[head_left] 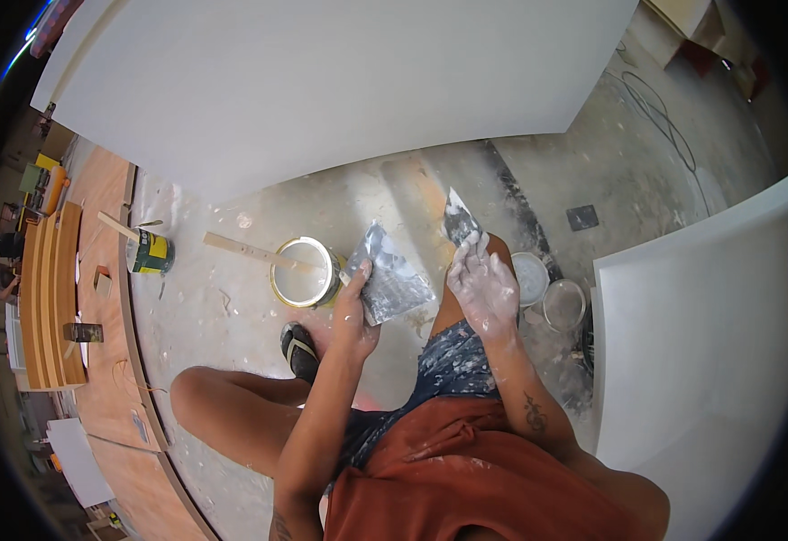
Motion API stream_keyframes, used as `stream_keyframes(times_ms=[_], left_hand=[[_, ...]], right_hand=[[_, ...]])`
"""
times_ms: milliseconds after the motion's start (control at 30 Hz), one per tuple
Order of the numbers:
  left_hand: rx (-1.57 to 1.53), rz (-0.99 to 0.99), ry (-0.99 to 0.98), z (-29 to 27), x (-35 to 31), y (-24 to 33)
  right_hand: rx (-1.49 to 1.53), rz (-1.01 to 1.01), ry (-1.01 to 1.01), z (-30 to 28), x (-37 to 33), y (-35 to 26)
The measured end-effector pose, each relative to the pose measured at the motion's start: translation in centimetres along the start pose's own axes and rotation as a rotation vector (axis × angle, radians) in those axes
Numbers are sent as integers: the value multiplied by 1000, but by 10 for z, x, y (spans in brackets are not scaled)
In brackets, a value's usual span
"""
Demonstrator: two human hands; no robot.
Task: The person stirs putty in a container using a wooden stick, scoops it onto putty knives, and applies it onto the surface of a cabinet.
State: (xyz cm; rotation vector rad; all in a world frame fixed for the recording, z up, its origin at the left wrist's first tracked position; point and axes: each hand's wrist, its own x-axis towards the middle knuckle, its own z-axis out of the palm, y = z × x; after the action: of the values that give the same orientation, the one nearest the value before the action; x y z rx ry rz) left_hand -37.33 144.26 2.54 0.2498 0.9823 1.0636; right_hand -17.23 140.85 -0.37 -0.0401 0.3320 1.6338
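The putty knife [458, 219] shows only its blade; its handle is buried in the right hand [484, 288]; the left hand [354, 311] covers one corner of the flat smeared plate [394, 278]; the wooden stick [250, 252] hides part of the open can [302, 272]; the big white panel [322, 81] runs off the top edge; the far-left figures are too small to tell.

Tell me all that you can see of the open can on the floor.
The open can is round and metal, with a yellowish rim and pale putty or paint inside. It stands upright on the dusty concrete floor, lid off. A flat wooden stick rests across its rim. The left hand is just beside it, apparently not touching.
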Motion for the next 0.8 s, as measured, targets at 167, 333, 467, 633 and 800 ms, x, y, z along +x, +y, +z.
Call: stream_keyframes(times_ms=[167,333,467,633,800], left_hand=[[13,-37,-19,1,-1,4],[35,-79,-173,-2,7,-16],[86,42,-153,2,8,-31],[232,219,-67,6,13,-12],[302,186,-119,-9,18,-5]], right_hand=[[9,-42,-149,-23,8,0],[68,88,-185,-40,20,4],[-29,260,112,11,7,48],[-616,278,131,-27,-15,22],[-952,87,295,-7,-16,23]])
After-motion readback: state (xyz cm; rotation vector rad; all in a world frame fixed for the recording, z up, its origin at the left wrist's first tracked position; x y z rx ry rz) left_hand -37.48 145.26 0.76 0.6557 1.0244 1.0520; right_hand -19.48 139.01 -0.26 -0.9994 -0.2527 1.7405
